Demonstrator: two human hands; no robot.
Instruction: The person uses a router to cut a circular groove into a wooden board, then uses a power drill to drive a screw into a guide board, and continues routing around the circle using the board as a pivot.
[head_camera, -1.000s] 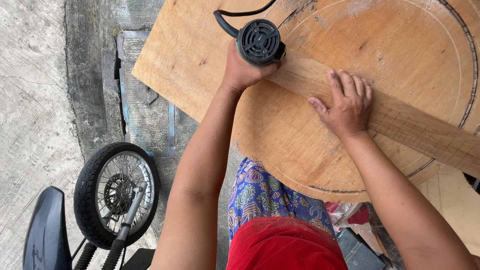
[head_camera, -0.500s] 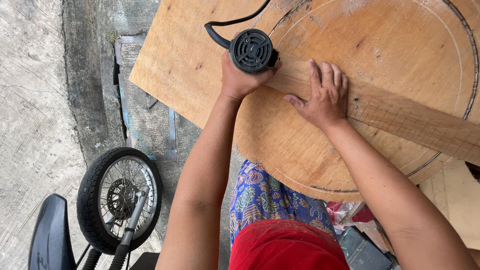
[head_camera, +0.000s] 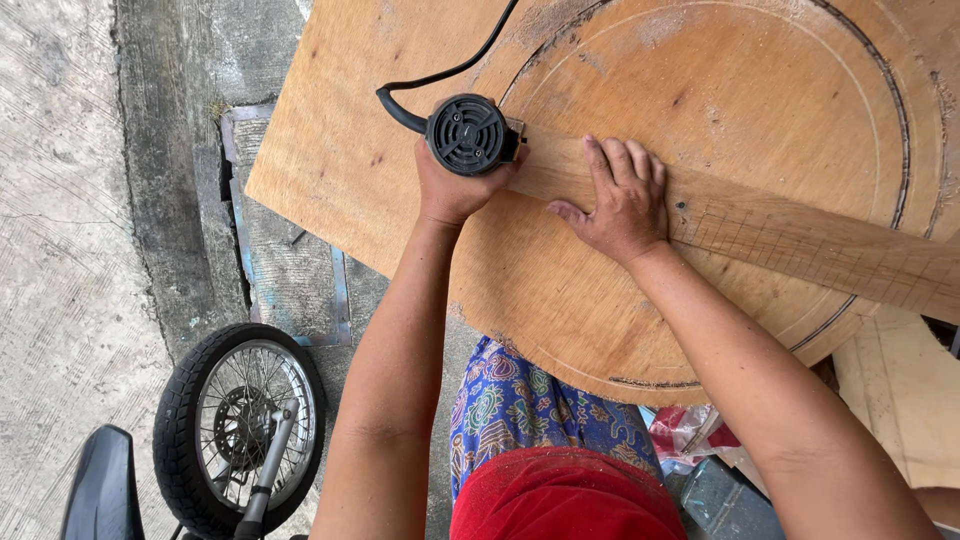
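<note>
Plywood sheet (head_camera: 340, 170) with circular groove, left hand (head_camera: 455, 185) fingers gripping black router (head_camera: 468, 133), bit hidden, right hand (head_camera: 620, 205) fingers spread flat on wooden arm (head_camera: 800, 240), cut off right.

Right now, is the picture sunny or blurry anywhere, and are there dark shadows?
Head view: soft, even daylight with no glare; only faint shadows under the left hand on the black power tool and beside the right hand pressing the wooden strip. The plywood sheet and its cut circle look sharp; the motorcycle wheel is clear too; straight edges bend slightly near the frame's borders.
</note>
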